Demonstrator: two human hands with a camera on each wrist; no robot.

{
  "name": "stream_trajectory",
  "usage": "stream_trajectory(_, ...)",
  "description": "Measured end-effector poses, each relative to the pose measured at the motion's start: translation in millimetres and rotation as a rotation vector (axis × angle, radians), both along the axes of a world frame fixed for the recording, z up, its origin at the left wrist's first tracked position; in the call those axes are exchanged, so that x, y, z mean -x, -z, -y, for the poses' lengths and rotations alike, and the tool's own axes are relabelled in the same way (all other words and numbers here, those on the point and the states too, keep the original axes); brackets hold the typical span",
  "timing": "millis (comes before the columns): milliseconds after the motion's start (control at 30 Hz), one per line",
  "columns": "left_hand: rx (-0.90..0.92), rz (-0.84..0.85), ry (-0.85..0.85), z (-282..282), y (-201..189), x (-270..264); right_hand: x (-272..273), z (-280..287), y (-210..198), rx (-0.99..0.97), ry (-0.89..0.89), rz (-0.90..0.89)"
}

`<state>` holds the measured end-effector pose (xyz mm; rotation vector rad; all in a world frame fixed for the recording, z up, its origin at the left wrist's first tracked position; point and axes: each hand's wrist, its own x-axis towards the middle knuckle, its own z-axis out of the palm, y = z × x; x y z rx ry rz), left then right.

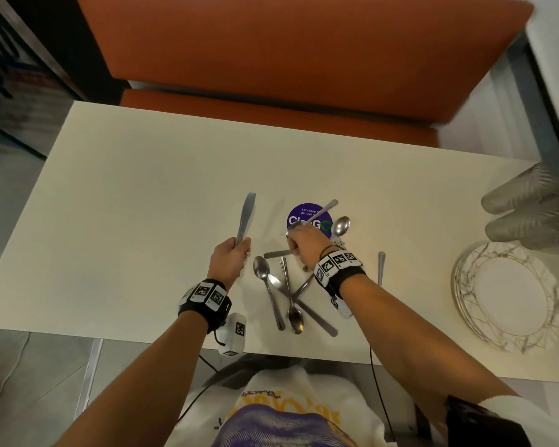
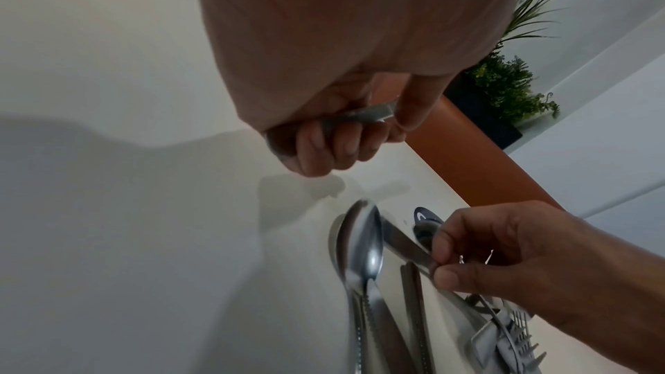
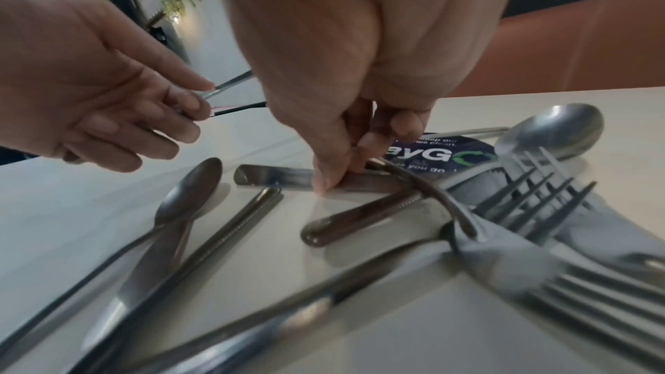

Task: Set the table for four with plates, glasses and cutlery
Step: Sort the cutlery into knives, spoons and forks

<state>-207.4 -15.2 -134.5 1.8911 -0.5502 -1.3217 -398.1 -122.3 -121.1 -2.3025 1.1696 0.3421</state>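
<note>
Two utensils in play. Left hand [image 1: 230,253] fisted round knife [image 1: 246,217], blade toward 12 o'clock. Right hand [image 1: 304,246] pinches flat-handled utensil [image 1: 275,254] lying on counter [image 1: 142,204], axis 9-to-3, butt end toward left hand.
</note>
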Motion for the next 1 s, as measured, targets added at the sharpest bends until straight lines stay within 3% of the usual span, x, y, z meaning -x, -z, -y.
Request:
stream_trajectory(267, 0.086, 0.222, 0.073, 18.6, -16.0, -8.3, -6.4, 17.7, -13.0, 0.011, 0.087, 0.069)
stream_trajectory(433, 0.163, 0.175, 0.098, 33.3, -34.4, -9.5, -18.5, 20.6, -24.5, 0.048, 0.114, 0.251)
stream_trajectory(633, 0.237, 0.223, 0.008, 38.5, -50.0, -14.7, -26.4, 16.2, -22.3, 0.093, 0.236, 0.382)
stream_trajectory(833, 0.263, 0.125, -0.149, 37.5, -61.2, -36.4, -19.6, 6.1, -21.2, -0.189, 0.328, 0.415)
stream_trajectory(1000, 0.269, -0.005, -0.331, 34.4, -61.4, -62.1, -2.1, 1.0, -29.6, -0.289, 0.399, 0.489)
